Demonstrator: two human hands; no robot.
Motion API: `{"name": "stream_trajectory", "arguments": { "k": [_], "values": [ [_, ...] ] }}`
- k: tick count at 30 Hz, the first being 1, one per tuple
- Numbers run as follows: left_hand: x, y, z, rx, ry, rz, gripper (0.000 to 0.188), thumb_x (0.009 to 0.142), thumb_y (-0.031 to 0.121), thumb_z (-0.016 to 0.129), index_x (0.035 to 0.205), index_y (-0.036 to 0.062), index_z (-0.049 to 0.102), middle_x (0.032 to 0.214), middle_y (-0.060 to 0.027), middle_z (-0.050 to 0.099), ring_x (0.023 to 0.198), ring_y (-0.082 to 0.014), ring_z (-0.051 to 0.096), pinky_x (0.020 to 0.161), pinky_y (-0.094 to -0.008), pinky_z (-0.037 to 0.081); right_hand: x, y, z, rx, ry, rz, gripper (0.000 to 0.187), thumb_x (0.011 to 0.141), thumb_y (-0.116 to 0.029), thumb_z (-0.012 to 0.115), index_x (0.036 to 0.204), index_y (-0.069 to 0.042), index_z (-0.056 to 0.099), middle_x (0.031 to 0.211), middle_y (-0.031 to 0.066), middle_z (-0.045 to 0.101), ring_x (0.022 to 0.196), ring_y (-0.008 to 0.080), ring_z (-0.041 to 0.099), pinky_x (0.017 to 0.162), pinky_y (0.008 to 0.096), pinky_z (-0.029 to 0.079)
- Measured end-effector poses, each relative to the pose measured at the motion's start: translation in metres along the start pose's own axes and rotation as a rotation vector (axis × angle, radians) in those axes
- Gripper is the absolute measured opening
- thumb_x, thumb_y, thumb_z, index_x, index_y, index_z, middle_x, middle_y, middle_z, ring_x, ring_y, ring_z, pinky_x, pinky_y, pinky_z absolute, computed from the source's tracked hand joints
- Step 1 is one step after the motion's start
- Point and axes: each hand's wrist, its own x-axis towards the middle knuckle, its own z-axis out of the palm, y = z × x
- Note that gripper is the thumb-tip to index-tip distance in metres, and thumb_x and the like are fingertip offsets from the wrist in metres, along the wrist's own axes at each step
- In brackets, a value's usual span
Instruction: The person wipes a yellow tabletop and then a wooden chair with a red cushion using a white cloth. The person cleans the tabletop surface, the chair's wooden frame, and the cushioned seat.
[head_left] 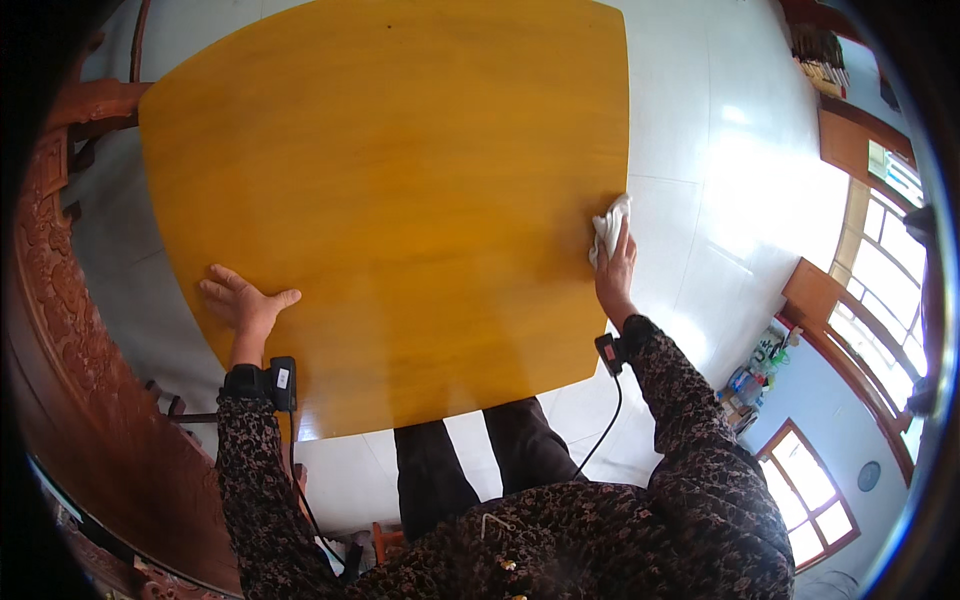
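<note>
White cloth (609, 226) sits bunched at the right edge of the yellow wooden table (400, 180), pressed there under the right hand (616, 268), whose fingers close down over the wad and pin it to the wood. Part of the cloth pokes out past the fingertips, away from the person. The left hand (240, 303) lies flat and spread on the table's near left corner, fingers splayed, holding nothing, and looks like a brace.

To wipe well from here, I judge that the palm should keep even pressure, so the wad stays flat against the wood instead of rolling up. Strokes are best run along the table's edge with the cloth overlapping the rim, so the border is covered too. A folded cloth would give a wider contact face than this crumpled lump. The table shows a glossy sheen, so any streaks should show in the glare near its near edge.
</note>
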Motion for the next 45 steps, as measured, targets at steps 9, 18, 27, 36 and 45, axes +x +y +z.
{"name": "stream_trajectory", "arguments": {
  "k": [9,18,27,36,45],
  "values": [
    [-0.012,0.026,-0.03,0.065,-0.053,-0.003,0.149,0.061,0.063,0.088,0.157,0.0001,-0.006,0.161,-0.0345,-0.004,0.152,-0.0477,0.001,0.125,-0.0503,0.013,-0.12,0.072,0.0,0.144,0.018,0.224,0.066,0.101,-0.017,0.054,0.158,-0.011,0.021,0.135,0.0259,0.045,0.126,0.0443,0.046,0.106,0.0501,0.039],
    [-0.042,0.069,-0.063,-0.018,0.009,0.028,0.141,0.067,0.066,0.083,0.159,0.0024,-0.003,0.162,-0.0327,-0.004,0.152,-0.047,0.0,0.122,-0.0576,0.016,-0.17,0.132,-0.019,0.446,0.231,0.328,0.046,0.101,-0.018,0.053,0.145,-0.008,0.043,0.133,0.0219,0.054,0.121,0.0378,0.053,0.102,0.0467,0.043],
    [-0.118,0.01,0.007,-0.114,0.215,0.519,0.098,0.084,0.049,0.075,0.158,0.0062,0.026,0.163,-0.0296,0.014,0.151,-0.0447,0.015,0.121,-0.0493,0.023,-0.164,0.136,-0.071,0.347,0.426,0.365,0.037,0.1,-0.027,0.058,0.125,-0.001,0.054,0.118,0.0234,0.062,0.108,0.0398,0.06,0.094,0.0463,0.048],
    [-0.268,-0.067,0.076,-0.411,-0.011,0.372,0.086,0.087,0.037,0.076,0.156,0.0121,0.033,0.165,-0.0237,0.014,0.151,-0.0424,0.019,0.121,-0.0476,0.023,-0.228,-0.047,-0.028,-0.064,-0.286,-0.649,0.032,0.078,-0.011,0.067,0.11,-0.014,0.065,0.109,0.0076,0.058,0.105,0.0322,0.058,0.087,0.0435,0.051],
    [-0.31,-0.129,0.117,-0.659,-0.03,0.289,0.057,0.088,0.026,0.076,0.134,0.0006,0.055,0.154,-0.023,0.038,0.144,-0.0375,0.036,0.116,-0.0427,0.034,-0.117,-0.24,0.062,-0.214,-0.078,-1.255,0.036,0.082,-0.014,0.069,0.116,-0.025,0.062,0.118,0.0042,0.056,0.118,0.0266,0.054,0.091,0.0442,0.049]
  ]
}}
